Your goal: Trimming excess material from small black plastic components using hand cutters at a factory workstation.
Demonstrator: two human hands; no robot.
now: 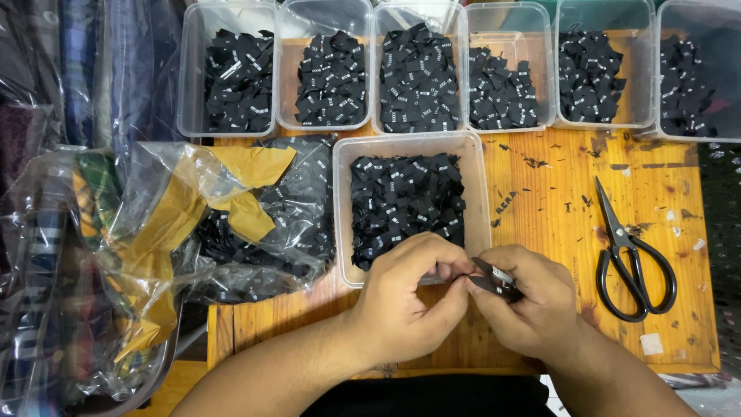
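My left hand (405,297) and my right hand (525,297) meet over the near edge of a wooden table (540,201). The right hand is closed around small metal snips (492,278) whose tip points left. My left fingers pinch something small and dark at the snips' tip; it is too hidden to name. Just beyond the hands stands a clear plastic tub (478,193) holding a heap of small black fabric labels (405,205).
Several clear tubs (189,85) of black labels line the table's far edge. Black scissors (629,255) lie at the right. A crumpled clear plastic bag (255,224) with brown tape and more labels sits at the left. Bagged fabrics (46,255) fill the far left.
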